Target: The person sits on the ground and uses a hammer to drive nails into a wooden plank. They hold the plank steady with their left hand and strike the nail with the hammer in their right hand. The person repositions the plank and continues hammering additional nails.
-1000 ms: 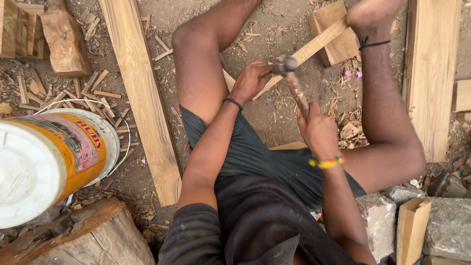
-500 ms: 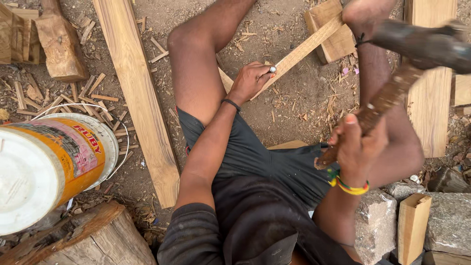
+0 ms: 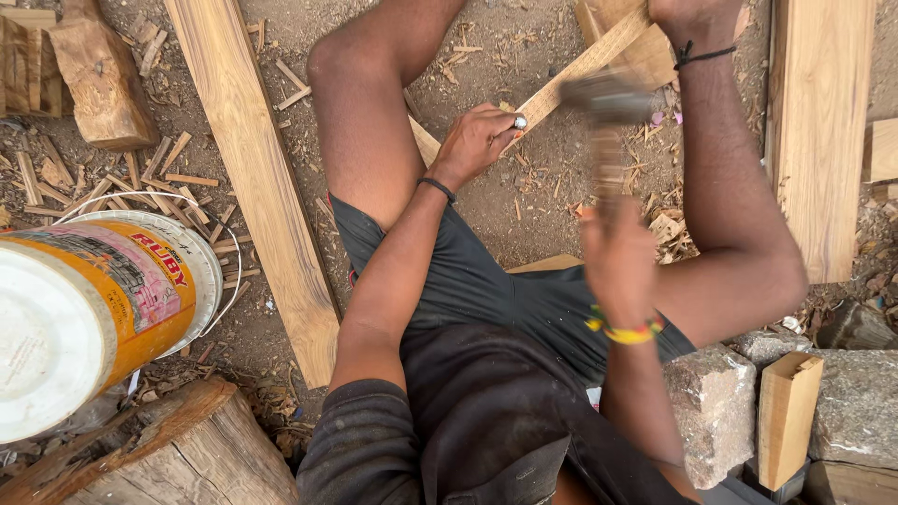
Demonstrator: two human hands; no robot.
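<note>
Since half a second ago, the hammer [image 3: 606, 103] in my right hand [image 3: 617, 257] came down from high at the right toward the wooden strip [image 3: 571, 77]; it is blurred. Left hand [image 3: 477, 142] pinches a small metal piece [image 3: 519, 122] on the strip. I judge the driving is only begun. Dirt ground [image 3: 524, 206] with chips, long plank [image 3: 253, 178], paint bucket [image 3: 103, 309].

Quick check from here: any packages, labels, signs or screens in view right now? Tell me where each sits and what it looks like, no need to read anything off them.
Bucket: lower left, lying on its side on the dirt beside the long plank; round, white-lidded, white body with a wire handle.
Label: wrapped around the bucket; orange with a pink and grey printed panel.
No signs or screens in view.
</note>
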